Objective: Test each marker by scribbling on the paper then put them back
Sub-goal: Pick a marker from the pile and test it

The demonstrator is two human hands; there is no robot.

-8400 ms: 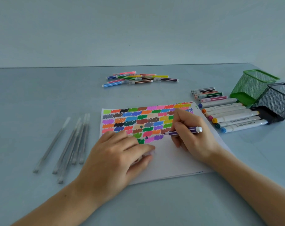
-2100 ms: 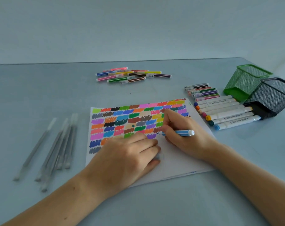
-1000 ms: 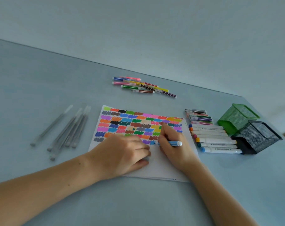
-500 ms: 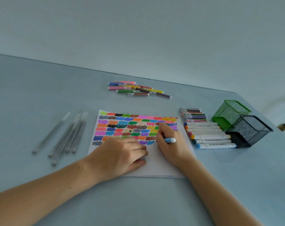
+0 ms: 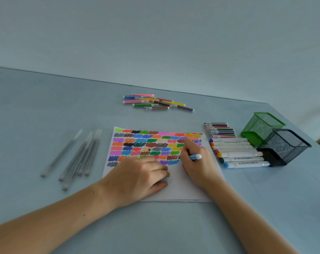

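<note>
Fingers first: our right hand (image 5: 197,162) has its fingertips pinched together around the blue marker (image 5: 195,157), tip down on the paper and capped end pointing toward three o'clock. Our left hand (image 5: 139,177) lies flat with the fingers close together, pressing the sheet; something pale shows under its fingertips, perhaps the cap, but we cannot tell.

From largest to smallest, we see the grey table (image 5: 45,110), then the paper (image 5: 181,189) at the centre, its far half filled with rows of coloured scribbles and its near half bare. At two o'clock from the paper a green mesh holder (image 5: 261,127) and a black mesh holder (image 5: 285,145) lie tipped on their sides. Between them and the paper sits a row of thick white markers (image 5: 236,153), with a smaller row of thin markers (image 5: 220,130) just beyond. At twelve o'clock lies a loose pile of thin striped markers (image 5: 155,102). At nine o'clock lie several clear pens (image 5: 78,156).

We judge the blue scribble is under way at the end of the last row. What could go wrong: if our left hand lifts, the sheet may slide under the strokes; our right palm resting on the paper could smear fresh ink; and a wide stroke toward three o'clock could nudge the white markers and set them rolling.
</note>
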